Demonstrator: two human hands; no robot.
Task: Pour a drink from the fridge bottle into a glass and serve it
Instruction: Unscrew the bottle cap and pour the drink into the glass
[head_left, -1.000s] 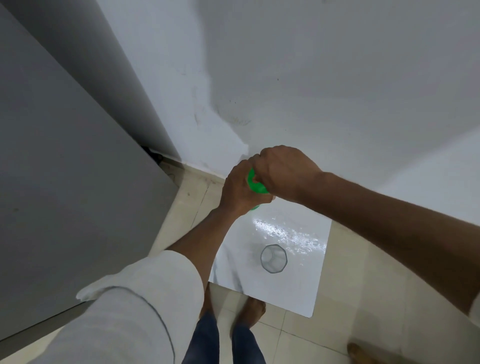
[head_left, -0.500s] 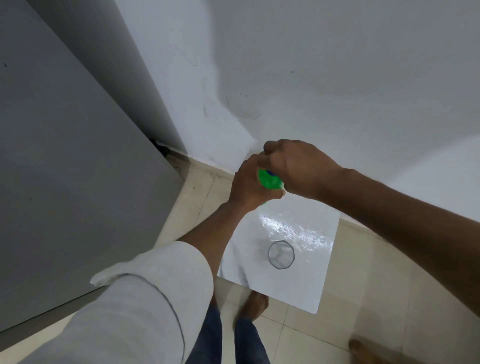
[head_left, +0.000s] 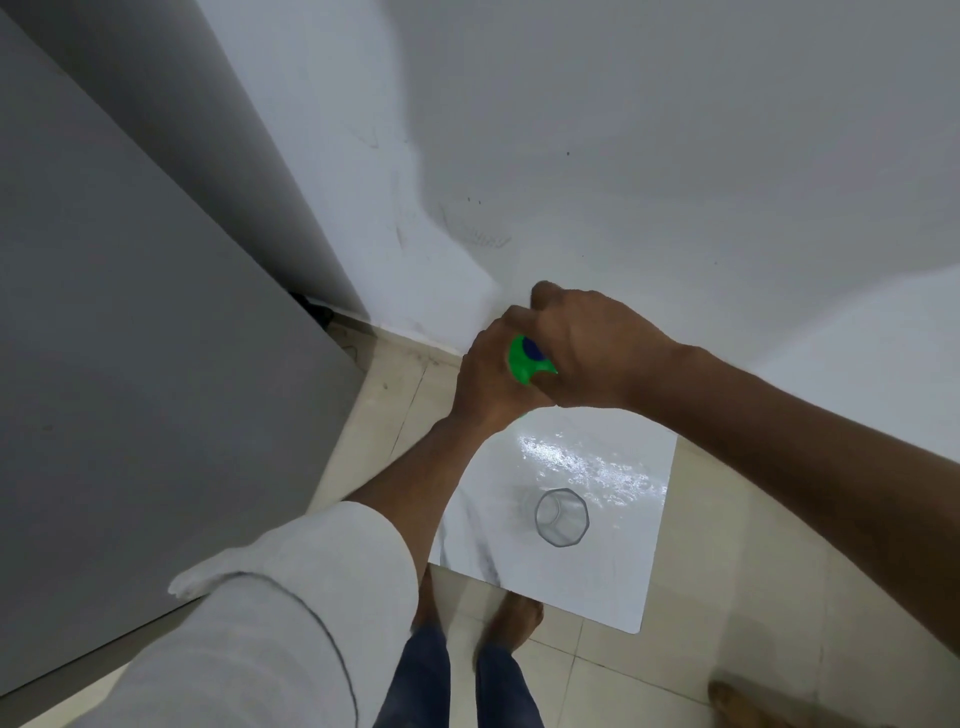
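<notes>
A green bottle (head_left: 521, 364) with a dark blue top shows only as a small patch between my two hands, above the far end of a glossy white table (head_left: 623, 561). My left hand (head_left: 491, 382) wraps the bottle's body from the left. My right hand (head_left: 592, 348) is closed over its top from the right, hiding the cap. An empty clear faceted glass (head_left: 562, 517) stands upright on the table, nearer to me than the bottle and apart from both hands.
A grey fridge (head_left: 119, 322) fills the left side. White walls (head_left: 623, 156) rise behind the table. Beige floor tiles (head_left: 727, 597) surround the table. My feet (head_left: 511, 621) stand at its near edge. Something brown (head_left: 727, 696) sits on the floor at lower right.
Both hands have stayed clamped on the bottle. A dark blue patch on the bottle's top has come into sight beside my right hand. The view has shifted slightly; the glass has not moved.
</notes>
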